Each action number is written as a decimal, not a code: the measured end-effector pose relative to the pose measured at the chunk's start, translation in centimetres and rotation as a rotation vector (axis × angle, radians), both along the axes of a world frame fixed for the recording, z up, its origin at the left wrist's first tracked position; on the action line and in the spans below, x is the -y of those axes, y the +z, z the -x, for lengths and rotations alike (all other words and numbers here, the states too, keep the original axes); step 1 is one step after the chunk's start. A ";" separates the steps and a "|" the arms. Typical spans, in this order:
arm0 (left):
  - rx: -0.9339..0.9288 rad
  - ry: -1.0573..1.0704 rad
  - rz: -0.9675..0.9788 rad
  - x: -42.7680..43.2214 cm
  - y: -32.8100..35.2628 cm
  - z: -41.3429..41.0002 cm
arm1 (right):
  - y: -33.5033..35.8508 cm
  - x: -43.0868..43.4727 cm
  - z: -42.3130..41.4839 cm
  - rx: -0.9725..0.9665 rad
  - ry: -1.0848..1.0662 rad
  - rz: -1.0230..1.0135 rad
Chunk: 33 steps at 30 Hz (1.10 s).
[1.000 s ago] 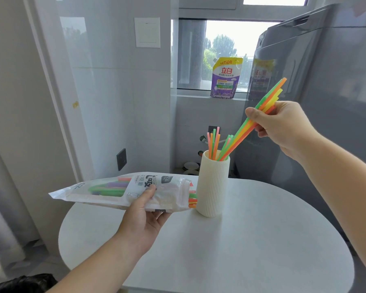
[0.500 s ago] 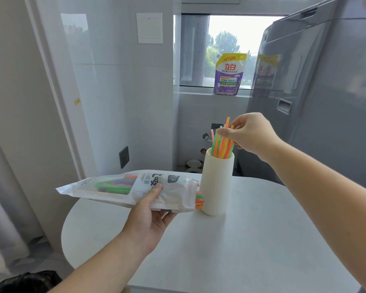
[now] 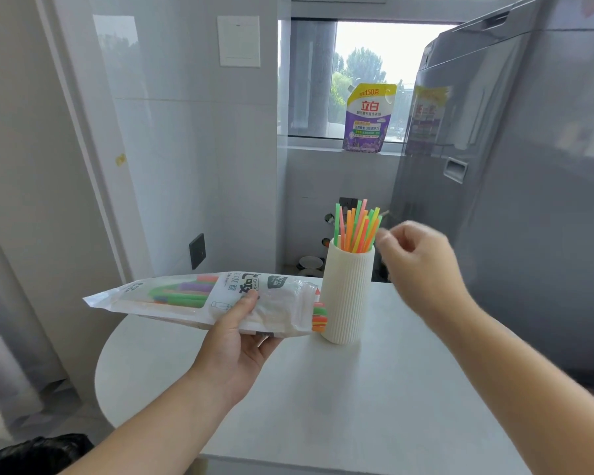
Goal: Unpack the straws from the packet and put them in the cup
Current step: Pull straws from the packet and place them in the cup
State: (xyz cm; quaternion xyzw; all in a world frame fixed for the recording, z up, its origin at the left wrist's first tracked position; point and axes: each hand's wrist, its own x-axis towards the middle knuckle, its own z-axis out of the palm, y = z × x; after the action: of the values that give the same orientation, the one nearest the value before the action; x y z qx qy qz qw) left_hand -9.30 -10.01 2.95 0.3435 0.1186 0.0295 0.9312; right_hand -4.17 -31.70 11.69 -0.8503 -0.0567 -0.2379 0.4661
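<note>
Since the earlier frame the right hand [image 3: 422, 265] has let go of its bunch and pulled off to the right of the cup; those straws [image 3: 356, 228] now stand loose in the cup [image 3: 347, 293], tips fanned above the rim. Packet and left hand look about where they were.

Left to right now. Packet [image 3: 199, 298] is held level above the table [image 3: 374, 389], sealed end pointing left, open mouth at right just beside the cup wall. Left hand [image 3: 237, 341] grips it from below, thumb pressed on top, fingers wrapped under. A stub of coloured straw ends [image 3: 319, 317] pokes out of the mouth, close to the cup, contact not clear. More straws show through the clear window further left, so packet is not empty. Cup stands upright on the table. Right hand is motion-blurred, fingers loosely curled, holding nothing that I can make out.

Step in hand, as I read it: return for the next bunch. To do it well: keep the packet level and steady so the ends stay exposed, pinch those ends, draw straight out to the right along the packet's length, then tip the bunch upright over the rim and drop in. Risk: packet mouth or wrist nudges the tall, narrow cup and tips it.
</note>
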 end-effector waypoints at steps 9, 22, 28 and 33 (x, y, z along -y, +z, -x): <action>0.040 -0.027 -0.096 1.3 0.0 0.3 | -6.8 -2.2 4.3 -0.555 0.356 -0.531; 0.071 0.025 -0.129 1.4 0.1 0.5 | -6.8 -2.2 4.5 -0.505 0.345 -0.575; 0.052 0.045 -0.100 0.8 0.1 0.3 | -6.7 -1.0 4.1 -0.472 0.284 -0.563; 0.049 0.031 -0.106 1.4 0.1 0.3 | -6.5 -1.5 4.4 -0.507 0.349 -0.571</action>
State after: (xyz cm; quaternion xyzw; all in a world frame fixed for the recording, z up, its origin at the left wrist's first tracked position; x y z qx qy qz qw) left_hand -9.58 -11.39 3.00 0.3897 0.0992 0.0588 0.9137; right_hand -8.59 -30.18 5.23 -0.6961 -0.0150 0.0551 0.7156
